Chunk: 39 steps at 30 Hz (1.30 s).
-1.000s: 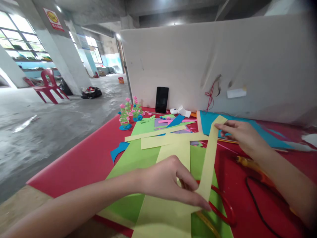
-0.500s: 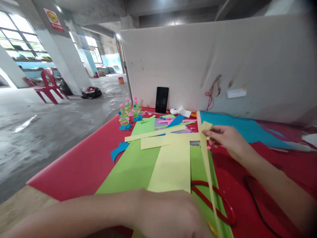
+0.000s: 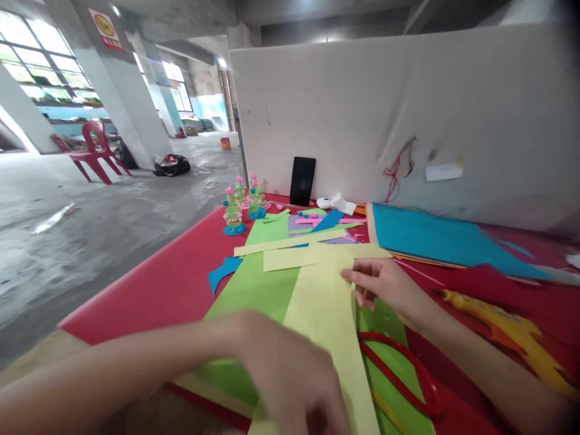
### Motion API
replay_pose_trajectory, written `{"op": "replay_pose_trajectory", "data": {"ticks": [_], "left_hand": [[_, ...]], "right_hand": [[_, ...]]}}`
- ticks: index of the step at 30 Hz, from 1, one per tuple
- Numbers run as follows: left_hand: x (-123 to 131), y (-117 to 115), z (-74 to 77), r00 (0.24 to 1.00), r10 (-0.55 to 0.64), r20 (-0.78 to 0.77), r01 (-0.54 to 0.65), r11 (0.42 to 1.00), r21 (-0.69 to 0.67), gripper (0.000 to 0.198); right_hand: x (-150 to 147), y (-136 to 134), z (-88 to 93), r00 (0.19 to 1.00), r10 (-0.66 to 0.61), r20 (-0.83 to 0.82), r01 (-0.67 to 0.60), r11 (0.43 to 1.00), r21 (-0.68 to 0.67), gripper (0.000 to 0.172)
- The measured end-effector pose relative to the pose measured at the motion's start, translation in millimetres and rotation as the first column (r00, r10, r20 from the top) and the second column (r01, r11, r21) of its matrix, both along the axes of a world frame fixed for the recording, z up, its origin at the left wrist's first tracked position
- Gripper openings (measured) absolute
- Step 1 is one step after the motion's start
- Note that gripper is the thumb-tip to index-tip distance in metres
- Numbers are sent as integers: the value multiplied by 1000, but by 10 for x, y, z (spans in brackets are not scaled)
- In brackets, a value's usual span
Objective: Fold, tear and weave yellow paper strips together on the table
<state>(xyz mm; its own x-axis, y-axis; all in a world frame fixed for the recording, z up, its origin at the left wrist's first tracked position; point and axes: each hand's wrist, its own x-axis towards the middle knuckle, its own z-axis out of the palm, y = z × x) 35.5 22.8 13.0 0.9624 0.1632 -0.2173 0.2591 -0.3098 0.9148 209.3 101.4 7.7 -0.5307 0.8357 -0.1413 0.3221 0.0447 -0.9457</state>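
Observation:
My right hand (image 3: 378, 283) is over the upper right part of a pale yellow paper sheet (image 3: 324, 320). Its thumb and fingers are pinched on a thin pale yellow paper strip (image 3: 354, 296), which is hard to tell from the sheet's edge. My left hand (image 3: 296, 374) is curled over the lower end of the sheet, blurred; what its fingers hold is hidden. Beneath the sheet lies green paper (image 3: 267, 290). The red loop handles of scissors (image 3: 426, 374) rest to the right, with a yellow piece (image 3: 387, 414) near them.
Small paper trees (image 3: 233, 211) stand at the back left. A phone (image 3: 302, 181) leans on the white board (image 3: 339, 121). Paper strips (image 3: 290, 241) and scraps lie beyond the sheet. A yellow glue gun (image 3: 507, 329) lies at right, beside blue paper (image 3: 430, 232).
My right hand has moved left and nearer with the strip, from beside the sheet to over it. My left hand has shifted left. The glue gun has come into view.

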Motion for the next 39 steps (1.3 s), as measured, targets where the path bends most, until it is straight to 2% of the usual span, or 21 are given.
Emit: {"op": "replay_pose_trajectory", "data": {"ticks": [2, 3, 5, 6, 7, 8, 11, 17, 22, 31, 39], "left_hand": [[-126, 147, 84, 960, 275, -56, -274, 961, 39, 28], [-185, 218, 79, 911, 412, -27, -409, 910, 67, 34], [-269, 336, -17, 727, 679, 103, -686, 722, 88, 40], [-290, 377, -89, 641, 749, 171, -767, 635, 92, 39], [-298, 403, -164, 593, 775, 216, -801, 596, 59, 36], [-296, 416, -232, 569, 785, 246, -812, 583, 20, 33], [-274, 401, -340, 592, 763, 260, -770, 631, -100, 25], [-299, 368, -298, 608, 768, 202, -732, 641, -231, 21], [-312, 376, -308, 636, 743, 209, -708, 670, -223, 21], [-310, 386, -307, 673, 721, 162, -703, 692, -161, 21], [-289, 353, -305, 641, 738, 210, -745, 664, -62, 20]], "right_hand": [[-43, -42, -42, 999, 50, -18, -51, 998, -49, 27], [-63, -60, -64, 997, 75, -24, -77, 994, -74, 27], [-100, -93, -111, 992, 120, -33, -124, 985, -122, 26], [-116, -109, -135, 990, 134, -36, -138, 980, -141, 26], [-131, -124, -160, 989, 144, -37, -148, 977, -157, 27], [-144, -138, -185, 988, 152, -38, -156, 972, -173, 27], [-173, -174, -251, 984, 173, -44, -179, 957, -228, 31], [-197, -242, -278, 979, 158, -128, -182, 962, -205, 30], [-210, -285, -284, 983, 83, -167, -117, 971, -208, 26], [-211, -276, -305, 981, 142, -133, -163, 973, -164, 25], [-205, -304, -286, 986, 128, -109, -142, 981, -129, 23]]}}
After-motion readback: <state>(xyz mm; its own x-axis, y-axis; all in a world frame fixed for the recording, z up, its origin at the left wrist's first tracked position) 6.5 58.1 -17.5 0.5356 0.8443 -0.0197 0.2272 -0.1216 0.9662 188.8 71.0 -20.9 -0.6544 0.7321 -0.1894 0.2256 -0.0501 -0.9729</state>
